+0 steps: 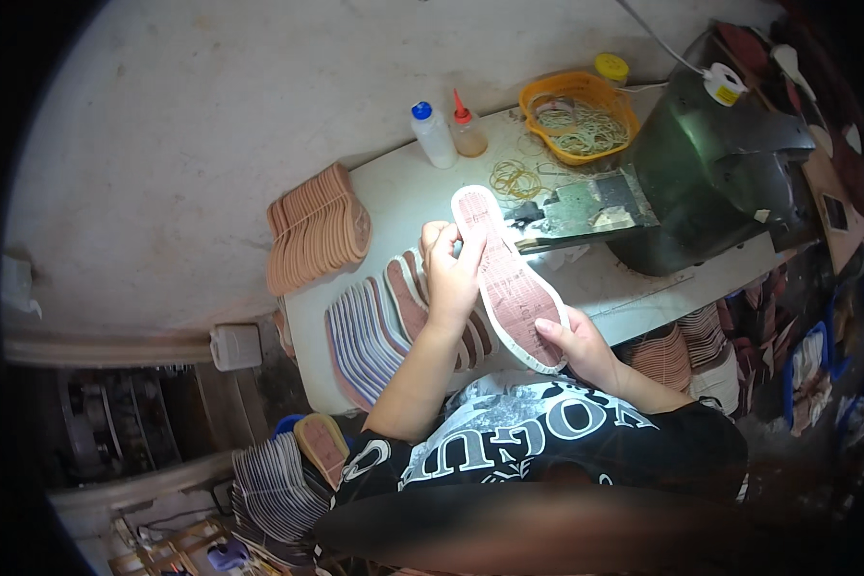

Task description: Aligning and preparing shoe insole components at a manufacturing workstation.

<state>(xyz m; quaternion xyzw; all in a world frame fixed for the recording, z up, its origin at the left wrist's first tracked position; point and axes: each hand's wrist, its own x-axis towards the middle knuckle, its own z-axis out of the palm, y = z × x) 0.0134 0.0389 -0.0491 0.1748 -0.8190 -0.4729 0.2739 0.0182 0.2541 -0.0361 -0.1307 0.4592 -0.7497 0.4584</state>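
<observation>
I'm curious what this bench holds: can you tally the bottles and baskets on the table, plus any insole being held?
Bottles, a blue-capped bottle and a red-tipped bottle: 2
Orange basket: 1
Held insole: 1
Total: 4

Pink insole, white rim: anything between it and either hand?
Nothing visible. The right hand grips the insole near its lower end, thumb on the face; the left hand is at its left edge.

Brightly lit insole (516,288), darkened fisheye rim, blurred bottom
</observation>
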